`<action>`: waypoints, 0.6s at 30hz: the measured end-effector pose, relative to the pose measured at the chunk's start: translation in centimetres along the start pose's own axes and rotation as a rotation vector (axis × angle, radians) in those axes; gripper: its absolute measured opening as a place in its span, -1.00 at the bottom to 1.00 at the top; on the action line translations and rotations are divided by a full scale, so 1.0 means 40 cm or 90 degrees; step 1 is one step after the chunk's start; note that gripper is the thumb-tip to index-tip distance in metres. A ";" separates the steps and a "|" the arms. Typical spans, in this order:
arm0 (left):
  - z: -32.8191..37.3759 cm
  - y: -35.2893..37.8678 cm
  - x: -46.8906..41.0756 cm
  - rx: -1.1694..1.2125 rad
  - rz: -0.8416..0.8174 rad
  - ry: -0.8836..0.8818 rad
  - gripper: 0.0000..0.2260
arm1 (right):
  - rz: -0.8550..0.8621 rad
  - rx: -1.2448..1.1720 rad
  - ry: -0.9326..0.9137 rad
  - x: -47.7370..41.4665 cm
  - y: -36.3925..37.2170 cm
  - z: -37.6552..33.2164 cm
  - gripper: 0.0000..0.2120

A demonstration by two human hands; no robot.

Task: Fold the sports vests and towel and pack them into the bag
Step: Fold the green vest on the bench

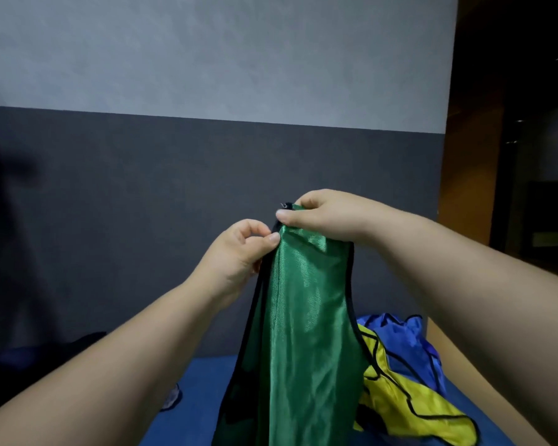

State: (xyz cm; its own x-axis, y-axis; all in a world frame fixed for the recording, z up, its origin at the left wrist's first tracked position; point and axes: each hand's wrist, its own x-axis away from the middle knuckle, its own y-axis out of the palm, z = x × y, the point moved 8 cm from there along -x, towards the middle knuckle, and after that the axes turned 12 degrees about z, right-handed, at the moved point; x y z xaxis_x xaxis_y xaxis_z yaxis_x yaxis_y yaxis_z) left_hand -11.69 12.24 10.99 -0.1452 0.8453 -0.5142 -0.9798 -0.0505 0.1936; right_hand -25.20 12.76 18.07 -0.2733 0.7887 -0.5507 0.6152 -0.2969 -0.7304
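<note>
Running off the bottom edge of the head view, the green vest (pixel 303 317) shows only its upper part; its hem is cut off, and its hanging cloth hides a strip of the blue surface (pixel 200 391) behind it and the near edge of the yellow vest (pixel 409 410). Left of the green vest, low against the wall (pixel 207 156), lies a dark shape (pixel 45 349) too dim to name. Nearer the vest a small pale grey thing (pixel 171 397) peeps out beside the left forearm (pixel 110 365), too blurred to tell. Right of the green vest the yellow vest lies crumpled on the blue surface, black piping along its edges, with a blue vest (pixel 403 336) bunched just behind it and touching it; the right forearm (pixel 464 284) crosses in front of their far side. The wall behind is dark grey below and pale above. The green vest is held up in the air above the blue surface, shiny, finely ribbed, trimmed in black, narrowing to a strap at the top. The right hand (pixel 322 217) pinches the very top of that strap between thumb and curled fingers; the left hand (pixel 239 249), just below and to the left, pinches the black-trimmed edge between thumb and forefinger.
</note>
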 end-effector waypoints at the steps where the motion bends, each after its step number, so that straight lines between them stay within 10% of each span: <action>1: -0.001 0.002 0.001 0.001 0.008 0.000 -0.86 | 0.011 0.024 -0.011 -0.001 -0.001 -0.005 -0.59; 18: -0.006 0.000 0.011 -0.002 0.065 0.002 -0.75 | 0.113 0.032 -0.067 -0.038 0.032 -0.033 -0.79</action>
State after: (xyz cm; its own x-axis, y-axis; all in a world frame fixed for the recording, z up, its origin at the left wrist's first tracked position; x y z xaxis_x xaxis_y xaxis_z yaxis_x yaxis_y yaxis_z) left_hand -11.78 12.47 10.55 -0.2453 0.8341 -0.4941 -0.9601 -0.1383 0.2431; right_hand -23.02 11.89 18.52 -0.2414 0.6623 -0.7093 0.6231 -0.4545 -0.6365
